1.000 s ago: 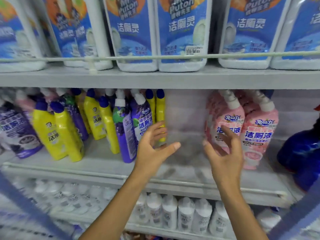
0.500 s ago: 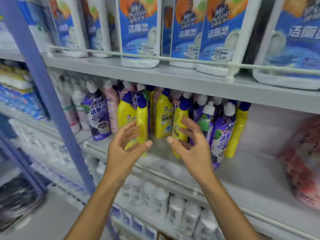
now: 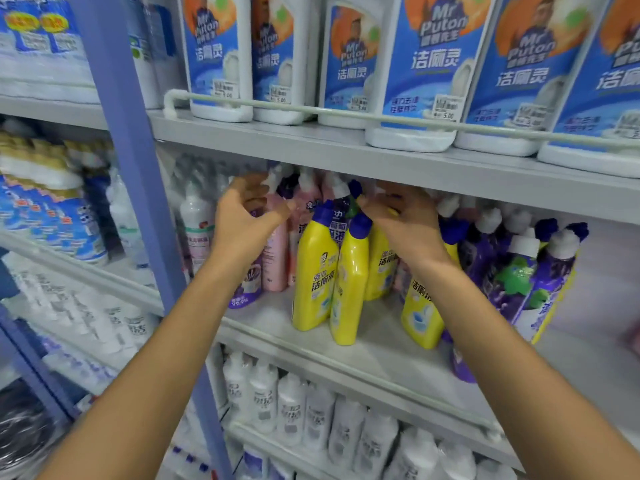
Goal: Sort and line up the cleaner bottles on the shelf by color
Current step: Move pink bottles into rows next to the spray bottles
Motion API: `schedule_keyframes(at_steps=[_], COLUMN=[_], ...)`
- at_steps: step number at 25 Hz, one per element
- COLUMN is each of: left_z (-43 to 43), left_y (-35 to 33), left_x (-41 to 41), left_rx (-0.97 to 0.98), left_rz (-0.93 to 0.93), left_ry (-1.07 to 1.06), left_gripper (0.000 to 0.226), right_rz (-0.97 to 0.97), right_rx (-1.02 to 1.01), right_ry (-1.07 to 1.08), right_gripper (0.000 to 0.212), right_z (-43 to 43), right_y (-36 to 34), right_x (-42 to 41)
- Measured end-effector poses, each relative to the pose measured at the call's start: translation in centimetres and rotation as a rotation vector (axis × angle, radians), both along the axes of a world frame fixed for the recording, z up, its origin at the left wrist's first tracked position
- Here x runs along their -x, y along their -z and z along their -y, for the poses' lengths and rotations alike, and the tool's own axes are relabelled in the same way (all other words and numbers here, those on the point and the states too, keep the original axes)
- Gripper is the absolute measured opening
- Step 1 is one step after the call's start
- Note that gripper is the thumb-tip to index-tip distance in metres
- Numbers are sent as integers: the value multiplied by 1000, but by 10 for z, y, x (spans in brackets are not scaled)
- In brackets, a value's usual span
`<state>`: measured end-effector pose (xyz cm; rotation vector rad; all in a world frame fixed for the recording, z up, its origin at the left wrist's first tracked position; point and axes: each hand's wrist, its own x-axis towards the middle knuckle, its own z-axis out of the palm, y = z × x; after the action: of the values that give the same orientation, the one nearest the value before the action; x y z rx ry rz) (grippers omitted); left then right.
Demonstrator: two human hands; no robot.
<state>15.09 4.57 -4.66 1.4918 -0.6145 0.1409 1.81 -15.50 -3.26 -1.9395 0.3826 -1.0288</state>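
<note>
On the middle shelf (image 3: 381, 362) stand mixed cleaner bottles. Two yellow bottles (image 3: 317, 271) with blue caps are at the front, with pink bottles (image 3: 275, 258) to their left and purple bottles (image 3: 512, 278) with white caps to the right. My left hand (image 3: 244, 220) curls over the top of a purple bottle (image 3: 244, 292) at the left end of the group. My right hand (image 3: 405, 220) closes around the neck of a yellow bottle (image 3: 381, 268) behind the front pair; yellow shows between the fingers. Both bottle tops are hidden by the hands.
A blue upright post (image 3: 138, 202) stands just left of my left arm. Large white jugs (image 3: 426, 64) with blue labels fill the shelf above behind a rail (image 3: 311, 110). White bottles (image 3: 291, 407) pack the shelf below. The right part of the middle shelf holds nothing.
The view swung left from the pink bottles to the yellow and purple group. Both hands, open in the air before, have reached in and closed on bottle tops.
</note>
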Motion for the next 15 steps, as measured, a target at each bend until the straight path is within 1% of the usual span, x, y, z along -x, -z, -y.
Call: schedule_keyframes(at_steps=[1,2,4,6,7,9,10,11,13,15], left_z=[6,10,20,31,36,43,44,46,51,59], left_y=[-4,-5,3,26,40,64,70,73,73,69], left_x=[-9,-15,-14,-10,-9,-9,-9,-11,-11,1], left_rx=[-3,-12,-82,-185,-229,-263,-260,-262,-278,-254], left_rz=[-9,-18,-40,-31,-3,32,28,24,30,-4], left_ry=[18,52,161,268,296,306,299,291,300,345], left_gripper=[65,66,61,48,45,45,43,41,41,45], right_rz=[-48,-76,-75,-62,-72,-150,-189,-196,-166,-184], right_rx=[20,35,23,-57,-55,19,53,68,66,98], right_ry=[13,12,-29,-90,-97,-65,-28,15,108,179], right_gripper=[43,40,23,13,16,42,52,57,59,57], right_z=[2,5,2,-9,-14,-22,-24,-24,-18,-13], right_y=[-6,-10,-15,-7,6,38,52,61,71,70], right_x=[-14,-28,-38,-32,-25,-10,-6,-4,-1,9])
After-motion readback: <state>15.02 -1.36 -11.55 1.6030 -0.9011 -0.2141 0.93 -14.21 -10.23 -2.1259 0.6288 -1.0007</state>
